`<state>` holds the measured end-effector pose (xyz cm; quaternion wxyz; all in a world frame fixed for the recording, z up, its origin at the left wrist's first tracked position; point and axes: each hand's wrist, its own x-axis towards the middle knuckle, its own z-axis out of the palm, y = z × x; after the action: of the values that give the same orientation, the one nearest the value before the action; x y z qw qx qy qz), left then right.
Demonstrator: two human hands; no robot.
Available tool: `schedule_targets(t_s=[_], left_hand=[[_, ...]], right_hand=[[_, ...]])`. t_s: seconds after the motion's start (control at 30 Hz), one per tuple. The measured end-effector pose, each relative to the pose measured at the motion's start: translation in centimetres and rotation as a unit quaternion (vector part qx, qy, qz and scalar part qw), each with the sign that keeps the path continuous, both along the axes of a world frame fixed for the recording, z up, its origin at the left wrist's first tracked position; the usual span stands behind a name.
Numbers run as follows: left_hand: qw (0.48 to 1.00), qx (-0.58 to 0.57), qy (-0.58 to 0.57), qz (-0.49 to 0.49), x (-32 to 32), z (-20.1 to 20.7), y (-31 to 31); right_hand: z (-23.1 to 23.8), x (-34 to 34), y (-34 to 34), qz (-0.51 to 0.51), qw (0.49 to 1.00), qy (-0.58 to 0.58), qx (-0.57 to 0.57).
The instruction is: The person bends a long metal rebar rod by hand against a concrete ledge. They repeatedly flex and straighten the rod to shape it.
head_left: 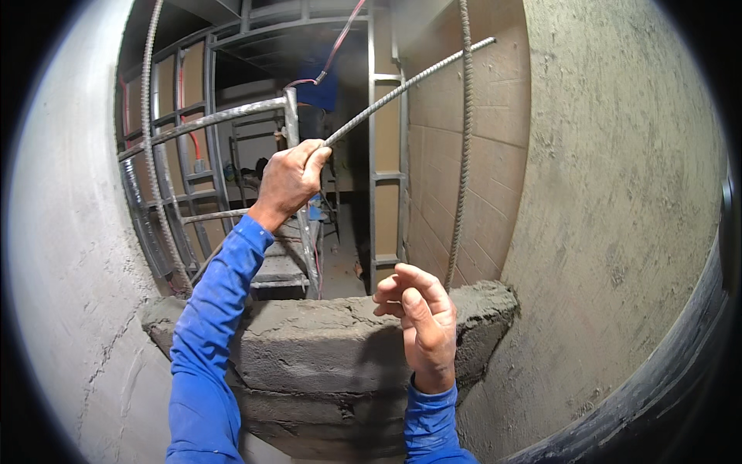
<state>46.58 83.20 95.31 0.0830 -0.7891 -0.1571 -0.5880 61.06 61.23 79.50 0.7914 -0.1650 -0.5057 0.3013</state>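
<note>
My left hand (pixel 291 182) is closed around the lower end of a ribbed steel rebar rod (pixel 402 89), which slants up to the right. Its far tip reaches past an upright rebar (pixel 466 147) on the right; whether the two touch I cannot tell. My right hand (pixel 423 321) holds nothing, its fingers half curled and apart, above the front of a low block wall (pixel 309 348). Rough grey mortar (pixel 309 313) covers the top of that wall. Another upright rebar (pixel 147 116) stands at the left end of the wall.
Plastered walls (pixel 618 216) close in on both sides. Beyond the low wall stands a metal scaffold frame (pixel 290 116) with a plank platform (pixel 278 269). Metal studs (pixel 385 155) and a bare block wall (pixel 464 116) lie behind. A person in blue (pixel 318 81) is farther back.
</note>
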Motion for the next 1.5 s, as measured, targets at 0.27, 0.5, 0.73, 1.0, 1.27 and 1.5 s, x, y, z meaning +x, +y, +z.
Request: schedule_targets(t_s=[0.27, 0.5, 0.73, 1.0, 1.27, 1.5], left_hand=[[0.989, 0.144, -0.005, 0.017, -0.1, -2.9, -4.0], [0.985, 0.142, 0.057, 0.078, -2.3, -2.7, -5.2], [0.981, 0.111, 0.111, 0.116, -3.9, -4.7, -5.6], [0.979, 0.105, 0.127, 0.120, -4.5, -6.8, -4.9], [0.978, 0.052, 0.168, 0.115, -4.8, -8.2, -4.3], [0.979, 0.015, 0.201, 0.042, -5.1, -9.5, -4.2]], right_hand=[[-0.3, 2.1, -0.3, -0.132, 0.991, 0.012, 0.001], [-1.0, 2.6, 0.5, -0.102, 0.995, 0.001, 0.013], [-1.4, 2.0, 0.7, -0.110, 0.994, -0.019, -0.007], [-1.7, 2.1, 0.5, -0.091, 0.996, -0.012, -0.015], [-2.2, 2.3, 0.6, -0.074, 0.997, -0.013, -0.023], [-2.5, 2.8, 0.4, -0.111, 0.992, -0.024, -0.046]])
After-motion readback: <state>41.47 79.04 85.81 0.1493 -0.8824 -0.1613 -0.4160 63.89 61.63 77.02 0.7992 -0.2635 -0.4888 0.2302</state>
